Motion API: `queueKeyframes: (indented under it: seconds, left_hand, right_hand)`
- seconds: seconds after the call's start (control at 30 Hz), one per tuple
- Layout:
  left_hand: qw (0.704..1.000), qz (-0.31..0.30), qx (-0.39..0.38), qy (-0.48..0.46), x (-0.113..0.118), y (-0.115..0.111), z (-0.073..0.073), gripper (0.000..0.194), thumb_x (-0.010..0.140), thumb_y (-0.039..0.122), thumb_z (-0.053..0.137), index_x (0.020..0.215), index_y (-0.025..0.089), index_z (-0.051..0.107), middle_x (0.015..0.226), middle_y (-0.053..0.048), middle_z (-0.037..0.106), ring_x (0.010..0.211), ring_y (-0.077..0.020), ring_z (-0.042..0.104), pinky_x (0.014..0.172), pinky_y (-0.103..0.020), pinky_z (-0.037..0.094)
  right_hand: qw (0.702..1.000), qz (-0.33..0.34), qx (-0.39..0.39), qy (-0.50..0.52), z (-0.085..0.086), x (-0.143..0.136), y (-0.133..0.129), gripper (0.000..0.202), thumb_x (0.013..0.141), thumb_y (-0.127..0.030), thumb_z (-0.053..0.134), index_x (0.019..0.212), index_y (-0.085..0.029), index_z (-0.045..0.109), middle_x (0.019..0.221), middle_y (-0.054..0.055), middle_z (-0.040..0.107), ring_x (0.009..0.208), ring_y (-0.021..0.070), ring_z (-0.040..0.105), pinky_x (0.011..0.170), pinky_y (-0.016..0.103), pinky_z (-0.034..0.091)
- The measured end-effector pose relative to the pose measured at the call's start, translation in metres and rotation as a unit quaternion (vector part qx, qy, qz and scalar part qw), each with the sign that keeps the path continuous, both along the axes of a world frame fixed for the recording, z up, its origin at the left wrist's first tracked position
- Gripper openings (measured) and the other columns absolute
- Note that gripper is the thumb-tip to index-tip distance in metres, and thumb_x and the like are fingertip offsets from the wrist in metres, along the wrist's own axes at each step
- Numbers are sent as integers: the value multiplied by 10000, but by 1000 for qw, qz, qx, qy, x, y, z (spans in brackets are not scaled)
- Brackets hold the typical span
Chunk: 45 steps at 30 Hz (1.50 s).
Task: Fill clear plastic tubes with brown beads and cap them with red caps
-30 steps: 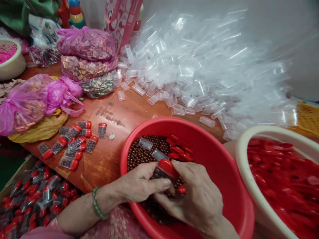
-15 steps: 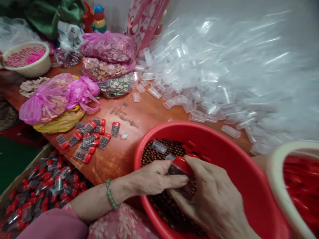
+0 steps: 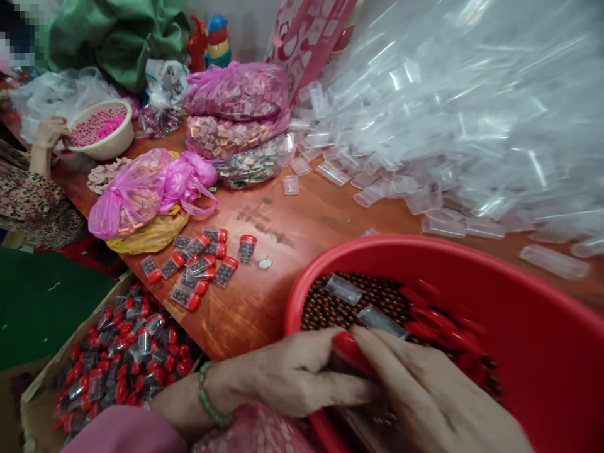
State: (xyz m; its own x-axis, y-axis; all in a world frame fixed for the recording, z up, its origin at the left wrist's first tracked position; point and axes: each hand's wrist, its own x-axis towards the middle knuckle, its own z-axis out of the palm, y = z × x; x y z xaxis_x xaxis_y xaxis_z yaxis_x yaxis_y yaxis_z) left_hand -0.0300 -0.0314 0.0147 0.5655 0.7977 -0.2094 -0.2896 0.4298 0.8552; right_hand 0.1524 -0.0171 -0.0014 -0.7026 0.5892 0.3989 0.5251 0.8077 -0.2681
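Observation:
Over the near side of a big red basin [image 3: 325, 258], my left hand [image 3: 302, 374] pinches a small clear container with a red cap [image 3: 348, 348]. My right hand [image 3: 429, 390] closes round the same container from the other side, its fingers by the cap; the grip hides most of its body. Dark brown beads [image 3: 387, 296] fill the basin's left part. Clear tubes [image 3: 343, 289] rest on them, and loose red caps [image 3: 438, 327] lie to the right. Several filled containers with red caps [image 3: 201, 261] lie on the table left of the basin.
A cardboard box of capped containers [image 3: 127, 346] stands below the table's left edge. Clear empty tubes [image 3: 448, 145] heap up at the back right. Pink bags [image 3: 236, 94] stand behind. Far left, another person's hand [image 3: 51, 131] is at a white bowl [image 3: 113, 145].
The view has swung left, so things appear farther right, and the other person's arm shows more. My hands keep hold of the container and appear nearer the basin's front edge.

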Motion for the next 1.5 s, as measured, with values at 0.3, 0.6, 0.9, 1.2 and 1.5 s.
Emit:
queueKeyframes:
  seconds: [0.3, 0.6, 0.9, 1.2, 1.5]
  left_hand:
    - [698, 259, 222, 629, -111, 4, -34, 289, 923, 302, 446, 1144, 136, 529, 1097, -137, 614, 1065, -277, 570, 976, -492, 438]
    - [548, 145, 402, 719, -64, 64, -72, 422, 931, 287, 454, 1292, 73, 504, 1418, -217, 452, 1390, -361, 316, 1107, -538, 328]
    - [535, 71, 373, 755, -80, 76, -96, 295, 914, 148, 407, 1096, 101, 635, 1308, -194, 588, 1319, -362, 445, 1064, -619, 322]
    - [748, 248, 349, 507, -37, 39, -52, 339, 955, 238, 405, 1207, 106, 589, 1297, -156, 606, 1256, -230, 534, 1088, -442, 419]
    - [804, 191, 353, 439, -5, 30, -50, 467, 952, 139, 312, 1409, 74, 384, 1484, -181, 408, 1405, -225, 347, 1174, -436, 299]
  right_hand:
    - [984, -124, 65, -108, -14, 39, 25, 370, 971, -323, 377, 1236, -112, 527, 1053, 176, 677, 863, 275, 681, 713, 385, 559]
    - [968, -164, -98, -161, -30, 64, 38, 285, 947, -302, 422, 1110, -182, 623, 1051, 119, 686, 833, 236, 684, 697, 357, 568]
    - [949, -92, -164, -254, -36, 0, 104, 277, 855, -272, 627, 1089, -124, 627, 1057, 136, 675, 998, 259, 624, 878, 366, 474]
    - [935, -84, -153, -309, -36, 14, 120, 194, 867, -98, 497, 978, -85, 656, 957, 184, 666, 930, 283, 613, 806, 380, 449]
    - [931, 32, -248, -267, -50, -11, 103, 267, 796, 3, 458, 961, -93, 644, 975, 162, 658, 906, 240, 625, 824, 333, 449]
